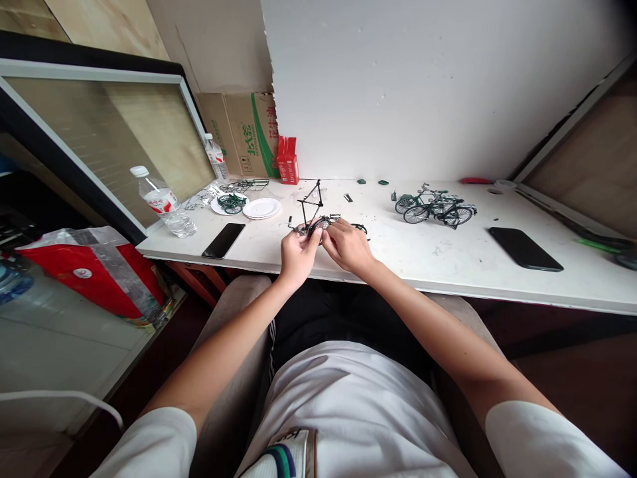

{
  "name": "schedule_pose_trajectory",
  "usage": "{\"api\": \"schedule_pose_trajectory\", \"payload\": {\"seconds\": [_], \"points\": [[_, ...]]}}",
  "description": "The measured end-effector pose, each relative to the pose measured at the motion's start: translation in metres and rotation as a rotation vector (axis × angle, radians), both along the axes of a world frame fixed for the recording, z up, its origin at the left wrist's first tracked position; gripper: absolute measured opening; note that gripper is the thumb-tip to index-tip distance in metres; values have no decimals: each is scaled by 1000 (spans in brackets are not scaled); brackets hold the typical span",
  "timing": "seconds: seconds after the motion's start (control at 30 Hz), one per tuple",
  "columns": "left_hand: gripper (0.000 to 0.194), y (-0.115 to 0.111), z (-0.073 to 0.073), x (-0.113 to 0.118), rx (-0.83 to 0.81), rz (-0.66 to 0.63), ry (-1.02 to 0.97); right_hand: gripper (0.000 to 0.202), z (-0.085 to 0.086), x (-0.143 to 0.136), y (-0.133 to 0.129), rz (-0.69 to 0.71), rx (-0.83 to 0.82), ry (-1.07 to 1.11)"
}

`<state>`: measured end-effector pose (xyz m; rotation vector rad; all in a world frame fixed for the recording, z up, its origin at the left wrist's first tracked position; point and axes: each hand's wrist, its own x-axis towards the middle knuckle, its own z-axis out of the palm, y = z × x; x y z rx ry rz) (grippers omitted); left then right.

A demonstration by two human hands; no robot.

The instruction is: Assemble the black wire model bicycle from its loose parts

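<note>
Closely pinched between the thumb and fingertips of the left hand (297,257), and pressed from the right by the bent fingers of the right hand (351,246): a small dark bicycle model (319,224), held over the near middle of a white table (418,265). Left thumb and fingertips clamped on the model; right fingers gathered together against it, some tips hidden from view. Rising from between the hands toward the far side, a thin black frame (320,194), roughly upright. Just beside the right hand, on its right, a dark curved part (360,229), partly covered.

Beyond the hands, a small dark clip-like piece (348,197) lying flat. To the left, near the table edge, a black phone (223,240); farther back, a stack of white plates (262,209), and next to it another white plate (215,205) bearing green bicycle parts (232,202). Farther left, a clear bottle (162,200) with a white cap; at the far left, a second bottle (215,158), a cardboard box (239,133) and a small red box (288,160).

To the right, dark model bicycles (438,211) standing overlapped; nearer and farther right, a black phone-shaped slab (525,249). Along the far side, two small green pieces (383,182) and a flat red object (476,180).
</note>
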<state>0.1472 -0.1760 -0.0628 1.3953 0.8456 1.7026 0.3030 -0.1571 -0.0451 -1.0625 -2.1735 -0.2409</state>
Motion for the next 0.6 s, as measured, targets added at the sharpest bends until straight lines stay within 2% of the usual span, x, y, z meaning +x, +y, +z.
{"api": "schedule_pose_trajectory", "payload": {"seconds": [0.3,0.5,0.6], "points": [[52,-1,3,-1,-10,10,2,14,-1,-1,-3,2,75,85],[53,-1,2,-1,-12,17,23,25,-4,-1,1,1,156,22],[54,-2,2,0,-15,12,26,32,-4,-1,2,-2,144,14]]}}
